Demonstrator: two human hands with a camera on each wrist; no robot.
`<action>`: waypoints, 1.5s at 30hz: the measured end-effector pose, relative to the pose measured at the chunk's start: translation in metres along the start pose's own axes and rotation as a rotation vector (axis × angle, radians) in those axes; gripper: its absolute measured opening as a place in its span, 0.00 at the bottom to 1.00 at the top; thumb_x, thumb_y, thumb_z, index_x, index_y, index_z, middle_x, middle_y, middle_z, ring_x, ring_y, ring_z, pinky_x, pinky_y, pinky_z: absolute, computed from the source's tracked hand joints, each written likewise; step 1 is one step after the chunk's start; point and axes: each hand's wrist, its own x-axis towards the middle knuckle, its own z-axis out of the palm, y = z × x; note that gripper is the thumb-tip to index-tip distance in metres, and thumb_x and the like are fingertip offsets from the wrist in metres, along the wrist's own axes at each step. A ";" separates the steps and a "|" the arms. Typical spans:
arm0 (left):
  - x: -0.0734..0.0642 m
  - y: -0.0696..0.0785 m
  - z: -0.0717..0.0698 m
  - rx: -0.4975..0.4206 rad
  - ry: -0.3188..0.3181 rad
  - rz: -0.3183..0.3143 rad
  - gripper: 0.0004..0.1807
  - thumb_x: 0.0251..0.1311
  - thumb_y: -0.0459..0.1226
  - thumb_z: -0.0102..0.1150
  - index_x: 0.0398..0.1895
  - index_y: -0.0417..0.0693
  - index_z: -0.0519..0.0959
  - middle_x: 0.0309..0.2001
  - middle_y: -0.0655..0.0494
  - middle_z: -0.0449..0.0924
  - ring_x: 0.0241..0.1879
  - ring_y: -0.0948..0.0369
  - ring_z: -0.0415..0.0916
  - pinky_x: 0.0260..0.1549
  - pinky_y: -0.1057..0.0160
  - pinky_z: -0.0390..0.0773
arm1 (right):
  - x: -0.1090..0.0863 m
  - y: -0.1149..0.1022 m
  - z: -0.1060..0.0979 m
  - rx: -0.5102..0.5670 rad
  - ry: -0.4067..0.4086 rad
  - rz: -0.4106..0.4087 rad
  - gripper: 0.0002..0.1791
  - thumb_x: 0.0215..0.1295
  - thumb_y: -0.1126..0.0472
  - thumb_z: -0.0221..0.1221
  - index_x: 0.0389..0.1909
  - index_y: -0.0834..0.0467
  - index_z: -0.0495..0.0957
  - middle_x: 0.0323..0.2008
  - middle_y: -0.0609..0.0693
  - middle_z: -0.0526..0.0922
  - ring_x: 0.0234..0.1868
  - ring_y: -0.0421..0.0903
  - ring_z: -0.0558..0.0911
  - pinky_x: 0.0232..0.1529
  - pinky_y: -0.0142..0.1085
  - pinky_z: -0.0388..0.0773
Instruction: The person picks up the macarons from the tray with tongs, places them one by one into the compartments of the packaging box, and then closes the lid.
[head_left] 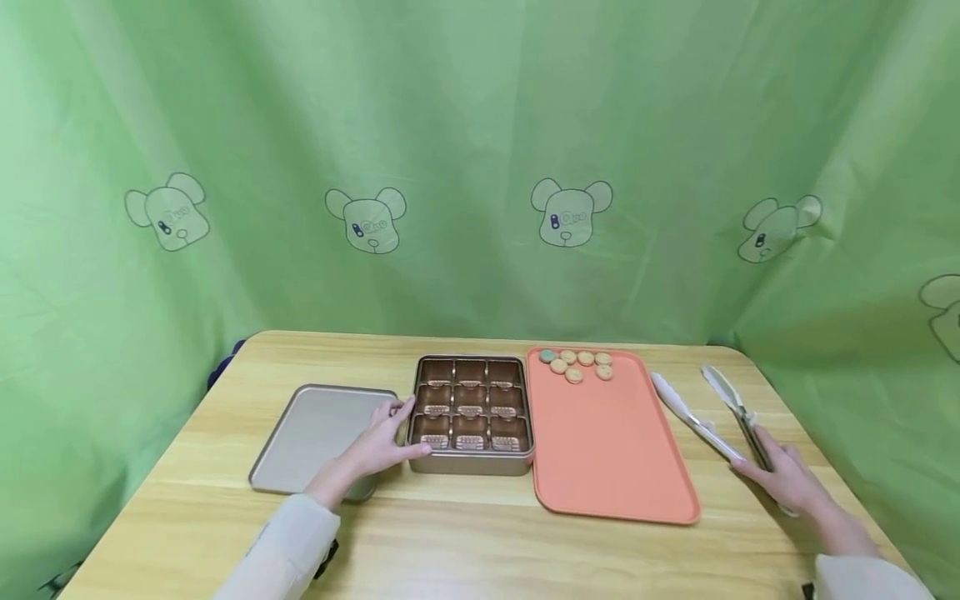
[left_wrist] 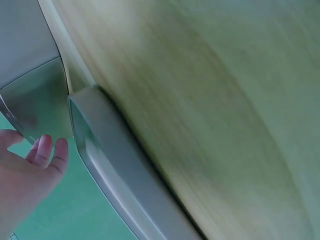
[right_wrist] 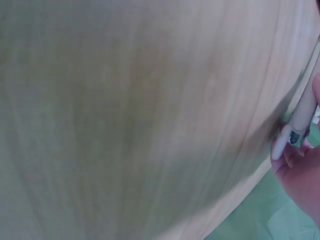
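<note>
Coral tray (head_left: pixel 611 467) up front, and just right of it, here's the right hand (head_left: pixel 787 479), fingers and thumb curled around the tongs (head_left: pixel 677 402), whose arms spread apart! Over on the tray's left, the left hand (head_left: pixel 382 442), fingers loosely spread, touches the nine-compartment box (head_left: pixel 471 464), thumb at its front rim; that box sits right beside the tray. Farther left of the tray lies a shallow grey pan (head_left: pixel 322 425). At the tray's far end, small round biscuits (head_left: pixel 585 358); beyond it, a green curtain (head_left: pixel 480 167)!
</note>
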 end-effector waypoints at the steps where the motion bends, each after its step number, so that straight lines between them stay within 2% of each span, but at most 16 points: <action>1: 0.000 0.000 -0.001 -0.002 0.000 0.001 0.52 0.46 0.53 0.65 0.69 0.39 0.50 0.64 0.37 0.53 0.62 0.43 0.52 0.57 0.40 0.63 | 0.000 -0.001 -0.001 0.009 0.010 -0.006 0.46 0.65 0.49 0.51 0.64 0.76 0.38 0.44 0.84 0.58 0.44 0.73 0.62 0.41 0.69 0.62; 6: 0.000 0.000 -0.003 0.008 -0.001 0.011 0.52 0.46 0.53 0.65 0.68 0.37 0.51 0.68 0.37 0.48 0.66 0.39 0.45 0.59 0.36 0.56 | 0.001 -0.004 -0.003 0.024 0.032 -0.002 0.46 0.64 0.50 0.51 0.64 0.78 0.38 0.45 0.86 0.58 0.45 0.75 0.60 0.43 0.69 0.60; 10: -0.001 0.000 -0.003 0.013 -0.012 0.029 0.52 0.47 0.53 0.64 0.68 0.35 0.51 0.69 0.38 0.46 0.66 0.34 0.41 0.58 0.33 0.50 | 0.000 -0.008 -0.005 0.023 0.012 0.042 0.48 0.65 0.47 0.49 0.62 0.80 0.36 0.50 0.89 0.52 0.50 0.81 0.56 0.48 0.71 0.56; 14: 0.000 0.000 -0.002 0.011 -0.018 0.065 0.52 0.48 0.52 0.64 0.67 0.33 0.50 0.70 0.40 0.43 0.66 0.34 0.41 0.61 0.34 0.43 | -0.002 -0.011 -0.006 0.021 0.013 0.077 0.51 0.63 0.45 0.50 0.61 0.83 0.36 0.51 0.91 0.49 0.51 0.83 0.54 0.51 0.70 0.55; 18: 0.001 0.000 0.000 0.003 -0.026 0.090 0.52 0.48 0.52 0.64 0.67 0.32 0.50 0.71 0.42 0.42 0.67 0.38 0.42 0.64 0.38 0.38 | -0.003 -0.013 -0.005 -0.004 0.033 0.118 0.54 0.61 0.41 0.52 0.60 0.84 0.38 0.51 0.90 0.50 0.50 0.83 0.57 0.50 0.69 0.58; 21: 0.002 0.001 0.001 -0.004 -0.031 0.096 0.52 0.48 0.52 0.63 0.67 0.32 0.49 0.71 0.42 0.42 0.67 0.38 0.42 0.64 0.39 0.38 | -0.003 -0.013 -0.004 -0.026 0.069 0.129 0.52 0.60 0.41 0.52 0.61 0.82 0.44 0.49 0.89 0.56 0.47 0.81 0.61 0.47 0.68 0.62; 25: 0.002 0.000 0.001 -0.012 -0.035 0.088 0.52 0.49 0.52 0.63 0.68 0.34 0.48 0.71 0.42 0.40 0.67 0.37 0.40 0.64 0.39 0.38 | -0.004 -0.013 -0.003 -0.037 0.150 0.083 0.39 0.60 0.43 0.54 0.53 0.76 0.60 0.39 0.81 0.69 0.39 0.76 0.70 0.36 0.63 0.70; 28: 0.000 -0.002 0.000 -0.022 -0.033 0.080 0.52 0.49 0.52 0.63 0.69 0.34 0.47 0.71 0.42 0.39 0.67 0.37 0.39 0.64 0.39 0.38 | -0.004 -0.015 -0.002 -0.042 0.193 0.051 0.35 0.59 0.45 0.56 0.49 0.75 0.63 0.36 0.77 0.72 0.37 0.74 0.72 0.33 0.61 0.71; 31: 0.000 -0.003 0.000 -0.019 -0.039 0.088 0.52 0.49 0.51 0.63 0.68 0.34 0.47 0.71 0.41 0.40 0.67 0.38 0.40 0.64 0.40 0.38 | -0.006 -0.017 -0.003 -0.042 0.225 0.036 0.36 0.59 0.46 0.56 0.52 0.75 0.62 0.38 0.78 0.71 0.37 0.74 0.72 0.33 0.62 0.70; 36: 0.000 -0.003 -0.002 -0.011 -0.043 0.103 0.52 0.49 0.51 0.63 0.68 0.33 0.47 0.71 0.40 0.41 0.68 0.40 0.42 0.65 0.40 0.37 | -0.007 -0.019 -0.005 -0.018 0.244 0.013 0.39 0.60 0.48 0.56 0.59 0.75 0.58 0.45 0.82 0.67 0.42 0.77 0.68 0.39 0.65 0.67; 40: 0.001 -0.002 -0.001 -0.014 -0.052 0.103 0.52 0.49 0.52 0.63 0.68 0.33 0.47 0.71 0.40 0.41 0.68 0.40 0.41 0.65 0.40 0.38 | -0.009 -0.021 -0.006 0.009 0.229 0.005 0.41 0.61 0.49 0.56 0.62 0.75 0.53 0.49 0.83 0.63 0.46 0.78 0.65 0.44 0.68 0.63; 45: 0.001 -0.002 -0.001 -0.025 -0.055 0.100 0.52 0.49 0.52 0.63 0.68 0.32 0.47 0.71 0.40 0.40 0.67 0.38 0.40 0.64 0.39 0.38 | -0.009 -0.028 -0.007 0.052 0.146 0.005 0.44 0.61 0.48 0.55 0.65 0.74 0.48 0.53 0.84 0.58 0.50 0.79 0.62 0.47 0.69 0.60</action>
